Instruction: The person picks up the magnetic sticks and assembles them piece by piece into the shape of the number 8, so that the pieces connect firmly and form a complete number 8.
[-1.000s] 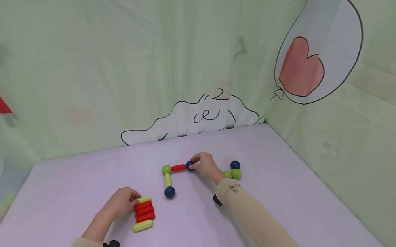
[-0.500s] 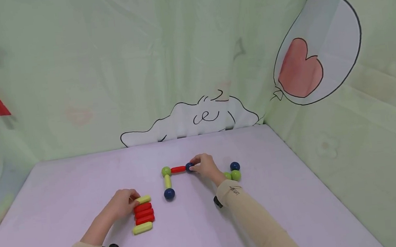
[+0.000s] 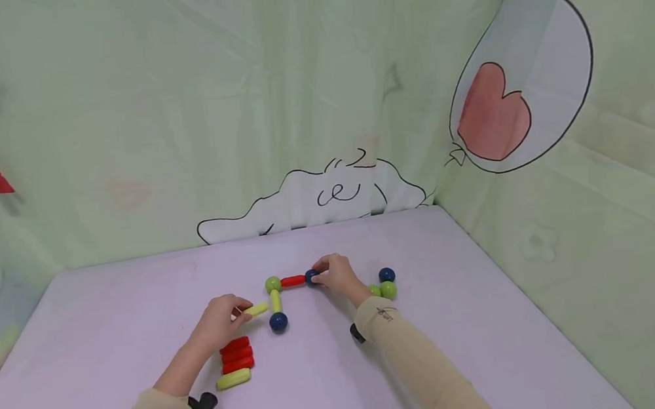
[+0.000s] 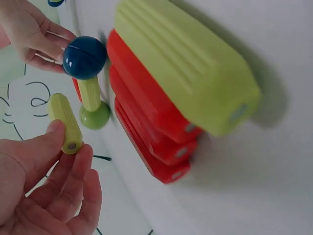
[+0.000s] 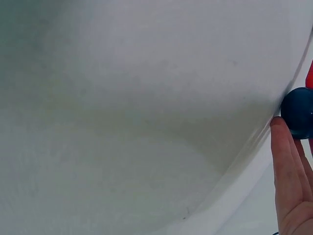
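My left hand (image 3: 220, 321) pinches a yellow-green magnetic rod (image 4: 66, 122) between thumb and fingers, raised off the table. Its free end points at the joined piece, close to the upright yellow rod (image 3: 276, 301). That piece forms a corner: a green ball (image 3: 273, 284) joins this rod, which ends in a blue ball (image 3: 278, 322), and a red rod (image 3: 293, 281) ending in another blue ball (image 3: 311, 277). My right hand (image 3: 342, 279) holds this far blue ball with thumb and fingertips. In the right wrist view, only the ball's edge (image 5: 298, 112) and part of the hand show.
Several red rods (image 3: 237, 355) lie side by side left of the joined piece, with a yellow rod (image 3: 234, 379) in front. Right of my right hand sit a loose blue ball (image 3: 387, 275) and two green balls (image 3: 388, 290). A curtain (image 3: 118, 119) rises behind the table.
My left hand has lifted the farthest yellow rod from the row and carried it right and forward, towards the joined piece. My right hand stays at the blue ball.
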Available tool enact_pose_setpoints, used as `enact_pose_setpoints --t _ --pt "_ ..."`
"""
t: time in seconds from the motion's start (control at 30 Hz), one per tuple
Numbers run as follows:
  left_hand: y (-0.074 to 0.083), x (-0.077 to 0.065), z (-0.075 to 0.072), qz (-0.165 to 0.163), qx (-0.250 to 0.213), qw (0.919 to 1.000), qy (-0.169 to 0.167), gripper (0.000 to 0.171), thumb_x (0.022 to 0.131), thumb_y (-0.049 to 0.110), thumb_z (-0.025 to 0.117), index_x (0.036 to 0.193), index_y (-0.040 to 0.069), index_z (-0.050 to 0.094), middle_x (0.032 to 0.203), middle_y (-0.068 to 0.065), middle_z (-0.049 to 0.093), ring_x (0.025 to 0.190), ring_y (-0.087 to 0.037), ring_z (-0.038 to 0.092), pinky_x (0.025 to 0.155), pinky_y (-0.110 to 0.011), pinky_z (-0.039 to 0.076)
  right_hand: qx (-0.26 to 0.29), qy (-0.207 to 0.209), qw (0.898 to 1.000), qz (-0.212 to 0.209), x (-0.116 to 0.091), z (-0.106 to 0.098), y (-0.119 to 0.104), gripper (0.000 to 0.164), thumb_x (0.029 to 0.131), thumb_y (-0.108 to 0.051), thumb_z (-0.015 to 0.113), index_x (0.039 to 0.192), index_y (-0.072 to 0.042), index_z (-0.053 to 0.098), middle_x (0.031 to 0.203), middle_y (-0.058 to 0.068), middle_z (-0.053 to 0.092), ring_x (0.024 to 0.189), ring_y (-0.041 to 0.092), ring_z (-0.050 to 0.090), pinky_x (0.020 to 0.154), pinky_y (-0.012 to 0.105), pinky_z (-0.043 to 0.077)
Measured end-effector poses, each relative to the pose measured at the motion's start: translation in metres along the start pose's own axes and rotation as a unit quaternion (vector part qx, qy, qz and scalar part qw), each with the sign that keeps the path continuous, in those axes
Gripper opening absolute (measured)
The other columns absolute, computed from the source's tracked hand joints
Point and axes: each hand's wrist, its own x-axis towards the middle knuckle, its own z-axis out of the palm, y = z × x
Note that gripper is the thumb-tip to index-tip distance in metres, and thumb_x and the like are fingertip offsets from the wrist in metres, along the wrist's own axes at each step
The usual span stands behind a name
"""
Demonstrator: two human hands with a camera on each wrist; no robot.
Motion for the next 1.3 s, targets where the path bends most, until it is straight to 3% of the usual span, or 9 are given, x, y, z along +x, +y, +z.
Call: enact_pose_setpoints --t 0.4,0.77,1.07,1.3 --pt "0.025 0.017 0.022 0.036 -0.027 0.9987 -0.023 0.019 0.079 0.007 0.070 0.098 0.006 0.069 0.087 0.000 0.062 0.079 -0.013 0.055 0.074 -0.029 0.049 0.000 0.003 1.000 0.009 -0.001 -0.001 -0.003 0.023 0.080 -0.007 0.069 0.102 -0.002 0.066 0.101 0.011 0.064 0.087 0.021 0.058 0.070 0.025 0.051" --pt "0.043 0.028 0.043 0.077 0.000 0.9960 -0.046 0.016 0.079 0.008 0.070 0.094 0.006 0.071 0.087 -0.001 0.066 0.080 -0.014 0.055 0.075 -0.033 0.049 0.006 0.002 1.000 0.017 -0.001 -0.002 -0.003 0.023 0.081 -0.008 0.069 0.103 -0.003 0.066 0.102 0.011 0.064 0.082 0.019 0.057 0.068 0.024 0.051" --pt "0.047 0.024 0.054 0.057 0.036 0.9970 -0.037 0.013 0.078 0.008 0.071 0.091 0.006 0.072 0.084 -0.003 0.066 0.077 -0.016 0.057 0.070 -0.034 0.050 0.009 -0.001 1.000 0.010 0.002 0.001 -0.001 0.022 0.081 -0.008 0.069 0.102 -0.003 0.066 0.101 0.011 0.064 0.085 0.019 0.057 0.067 0.024 0.050" --pt "0.048 0.023 0.059 0.052 0.021 0.9983 -0.016 0.012 0.078 0.007 0.071 0.090 0.004 0.072 0.081 -0.002 0.067 0.072 -0.014 0.056 0.070 -0.032 0.050 0.014 -0.003 1.000 0.017 0.003 0.000 0.001 0.022 0.081 -0.009 0.069 0.102 -0.004 0.066 0.101 0.011 0.064 0.084 0.019 0.057 0.068 0.024 0.050"
